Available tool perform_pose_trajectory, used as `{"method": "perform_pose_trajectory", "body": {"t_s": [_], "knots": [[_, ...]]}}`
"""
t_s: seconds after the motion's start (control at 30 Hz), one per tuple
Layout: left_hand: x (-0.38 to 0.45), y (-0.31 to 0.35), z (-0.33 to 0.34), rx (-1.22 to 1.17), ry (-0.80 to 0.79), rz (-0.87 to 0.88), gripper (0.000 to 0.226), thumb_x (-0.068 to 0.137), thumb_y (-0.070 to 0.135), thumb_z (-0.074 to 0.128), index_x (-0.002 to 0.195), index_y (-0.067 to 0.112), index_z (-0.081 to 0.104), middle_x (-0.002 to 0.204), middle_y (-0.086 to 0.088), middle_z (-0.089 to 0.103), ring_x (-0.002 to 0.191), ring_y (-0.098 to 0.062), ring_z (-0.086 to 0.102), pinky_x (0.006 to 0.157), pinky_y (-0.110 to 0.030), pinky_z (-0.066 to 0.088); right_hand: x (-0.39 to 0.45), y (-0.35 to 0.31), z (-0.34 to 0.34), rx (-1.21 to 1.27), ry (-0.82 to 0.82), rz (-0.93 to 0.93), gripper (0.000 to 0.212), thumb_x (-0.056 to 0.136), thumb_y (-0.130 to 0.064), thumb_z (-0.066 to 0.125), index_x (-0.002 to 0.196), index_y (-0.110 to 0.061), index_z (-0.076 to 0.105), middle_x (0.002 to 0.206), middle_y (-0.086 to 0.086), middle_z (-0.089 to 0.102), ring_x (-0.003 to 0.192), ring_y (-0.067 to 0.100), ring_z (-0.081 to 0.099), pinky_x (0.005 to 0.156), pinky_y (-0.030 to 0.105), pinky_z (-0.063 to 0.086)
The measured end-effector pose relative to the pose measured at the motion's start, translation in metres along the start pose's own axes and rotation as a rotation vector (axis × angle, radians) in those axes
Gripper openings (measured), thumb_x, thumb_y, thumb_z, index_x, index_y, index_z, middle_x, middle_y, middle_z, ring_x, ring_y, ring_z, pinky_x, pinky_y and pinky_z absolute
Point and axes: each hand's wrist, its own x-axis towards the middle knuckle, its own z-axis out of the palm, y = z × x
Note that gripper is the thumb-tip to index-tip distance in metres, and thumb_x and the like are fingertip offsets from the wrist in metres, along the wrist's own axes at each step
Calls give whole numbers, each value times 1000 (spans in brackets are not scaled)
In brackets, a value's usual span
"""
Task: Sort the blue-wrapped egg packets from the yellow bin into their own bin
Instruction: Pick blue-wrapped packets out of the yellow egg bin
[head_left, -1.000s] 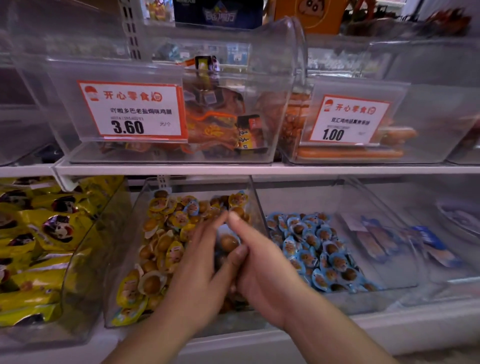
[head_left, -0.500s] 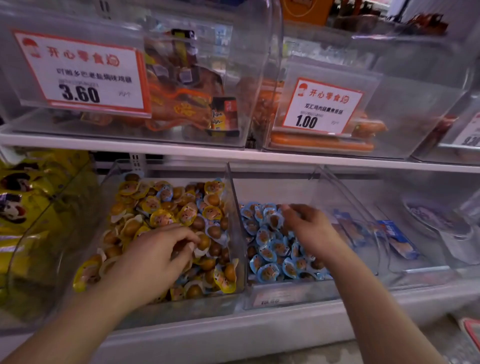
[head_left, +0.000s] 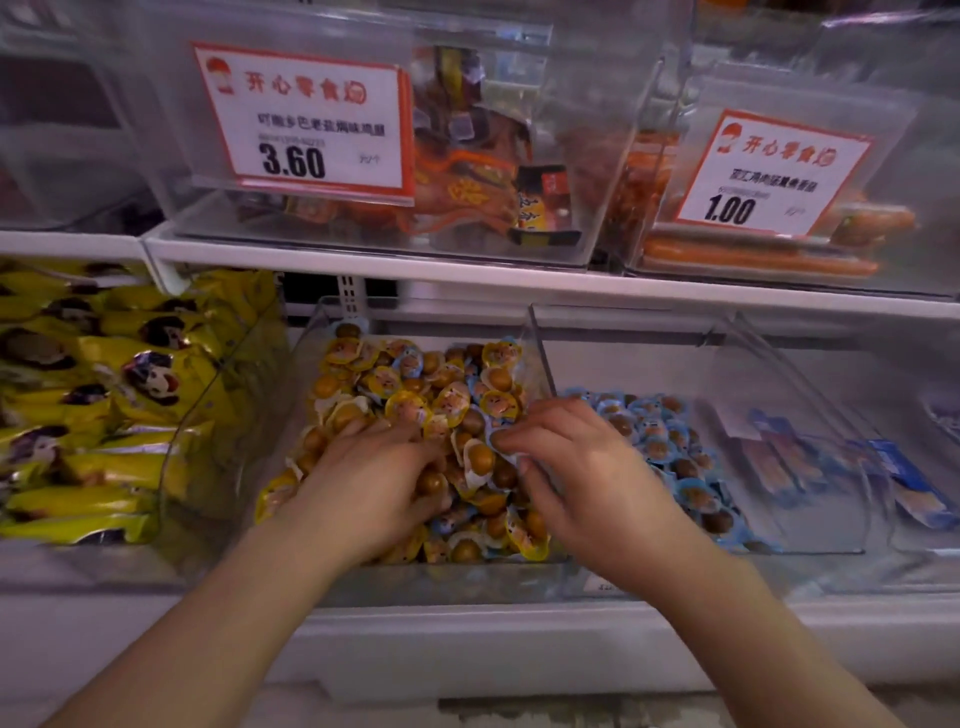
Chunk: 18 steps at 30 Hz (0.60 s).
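**Blue packets being picked out of the yellow bin**

Blue packets (head_left: 410, 364) lie scattered among yellow-wrapped eggs in the yellow bin (head_left: 311, 353), a clear tub on the lower shelf (head_left: 519, 639). Just to its right, past a clear divider, sits the blue bin (head_left: 737, 364), already holding a heap of blue-wrapped eggs.

Both hands are down in the yellow bin. The left hand (head_left: 374, 478) rests palm down on the pile with its fingers curled into the packets; whether it holds one cannot be told. The right hand (head_left: 576, 467) is at the bin's right side, thumb and fingertips drawn together over a pale blue wrapper edge, seemingly pinching one packet.

To do this step well, the right hand should likely take the packet by its wrapper rim, lift it straight up over the divider and let it go above the blue heap. The left hand can hold the yellow packets down and spread them, so hidden blue ones show. The packets look small, slick and loosely piled, so a careless scoop may drag yellow ones along. More blue wrappers show toward the back of the pile, so the sorting seems far from done.

Above, bins carry price tags (head_left: 306, 119).
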Motion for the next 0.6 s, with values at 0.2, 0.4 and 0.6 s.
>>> {"method": "perform_pose_trajectory", "body": {"t_s": [0.2,0.4,0.6], "knots": [[-8,-22,-9,-28,69,-47,27,88,47,56,112,37,62,113,14,59,111,-16,55,99,-38,37,11,-29,33,-111,-351,-22,38,91,-14,56,123,-32,64,115,-4,63,114,24,55,83,42,56],[-18,-24,-11,-130,107,-43,24,91,32,58,114,38,61,115,11,61,111,-18,56,98,-38,39,31,-20,61,-61,-612,124,62,80,-45,72,136,-33,50,134,3,56,127,24,45,98,43,49],[-21,-30,-10,-249,133,-37,22,92,33,58,113,37,62,114,12,59,111,-14,54,100,-34,35,42,-18,68,-130,-688,64,72,77,-51,75,142,-32,50,138,-3,53,126,22,48,102,41,46]]}}
